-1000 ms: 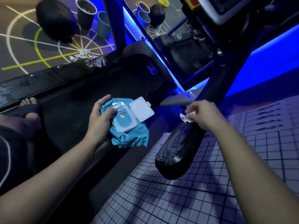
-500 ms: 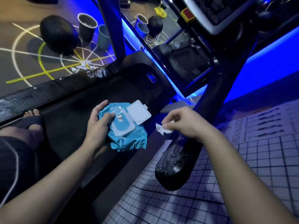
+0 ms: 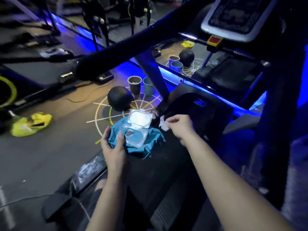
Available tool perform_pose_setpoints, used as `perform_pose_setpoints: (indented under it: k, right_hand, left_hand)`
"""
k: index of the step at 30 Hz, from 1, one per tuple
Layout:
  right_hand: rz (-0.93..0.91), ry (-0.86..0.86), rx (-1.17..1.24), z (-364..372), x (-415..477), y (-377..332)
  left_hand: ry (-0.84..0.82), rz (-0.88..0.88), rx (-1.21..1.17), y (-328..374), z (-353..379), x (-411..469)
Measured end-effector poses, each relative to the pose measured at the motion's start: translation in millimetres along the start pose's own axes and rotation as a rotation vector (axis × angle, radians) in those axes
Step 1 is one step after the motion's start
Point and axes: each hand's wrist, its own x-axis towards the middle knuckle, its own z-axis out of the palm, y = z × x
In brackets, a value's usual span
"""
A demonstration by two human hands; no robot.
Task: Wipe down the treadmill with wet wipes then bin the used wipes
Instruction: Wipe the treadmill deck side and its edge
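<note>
1. Dim gym floor point(image 3: 50, 155), grey, with pale lines painted in a circle; a blue strip light point(image 3: 200, 86) runs along the far side. Whole view slightly smeared.
2. Left hand point(image 3: 115, 150): fingers curled round the near-left end of a teal wipes pack point(image 3: 148, 145), thumb laid on top beside the dispensing opening. Firm grasp, pack held up over the belt, not resting on it.
3. Pack's clear plastic lid point(image 3: 140, 120) is flipped open and stands up at the far edge.
4. Right hand point(image 3: 180, 126): thumb and fingertips pinch a small crumpled white wipe point(image 3: 164, 125). The wipe sits just right of the open lid, apart from it. Cannot tell whether it touches the machine below.
5. Under both hands: treadmill point(image 3: 208, 117), black. The belt point(image 3: 155, 177) runs toward the camera, and its left side rail point(image 3: 90, 169) shows pale glossy patches.
6. Above: a padded handrail point(image 3: 133, 45) crosses the view diagonally, and the console point(image 3: 233, 15) is at top right with a red-and-yellow button below it.
7. On the floor left of the machine: a black ball point(image 3: 120, 100), two cups point(image 3: 134, 85) just behind it standing upright, and a crumpled yellow bag point(image 3: 30, 124) well apart to the left
</note>
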Motion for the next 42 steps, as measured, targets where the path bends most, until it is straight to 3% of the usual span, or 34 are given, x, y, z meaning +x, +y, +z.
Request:
perform_pose_setpoints:
  k: [3,6,10,15,19,23,26,29,34,39,42]
  right_hand:
    - [0.185,0.019,0.240,57.1,-2.9,37.6]
    - [0.436,0.070,0.327,93.1,2.0,79.6]
    - [0.667,0.083,0.327,124.9,28.3,125.5]
    - [0.770,0.006,0.268,167.3,81.0,136.1]
    - [0.653,-0.229,0.216,204.6,162.8,92.1]
    - [0.442,-0.130,0.389,236.9,239.2,13.6]
    - [0.265,-0.081,0.349,243.0,257.9,-18.3]
    - [0.177,-0.108,0.315,228.4,231.6,-20.4]
    - [0.179,-0.138,0.423,190.8,149.3,-3.4]
    - [-0.218,0.044,0.259,120.3,58.6,-13.5]
    - [-0.436,-0.027,0.001,80.3,0.5,-14.9]
  left_hand:
    - [0.074,0.110,0.112,22.5,-0.5,-0.9]
    - [0.128,0.061,0.138,20.9,-17.4,16.9]
    - [0.198,0.002,0.200,10.6,-46.3,67.7]
    - [0.215,-0.020,0.216,8.8,-45.5,126.9]
    - [0.227,0.000,0.227,13.9,-37.6,179.7]
    - [0.212,0.036,0.208,17.9,-28.6,220.4]
    - [0.201,0.032,0.196,18.0,-19.5,231.6]
    - [0.168,0.023,0.212,15.5,-9.2,227.3]
    - [0.102,0.029,0.268,10.4,5.6,190.5]
    - [0.030,0.055,0.394,18.0,20.7,125.6]
    - [-0.030,0.097,0.461,18.1,24.9,82.0]
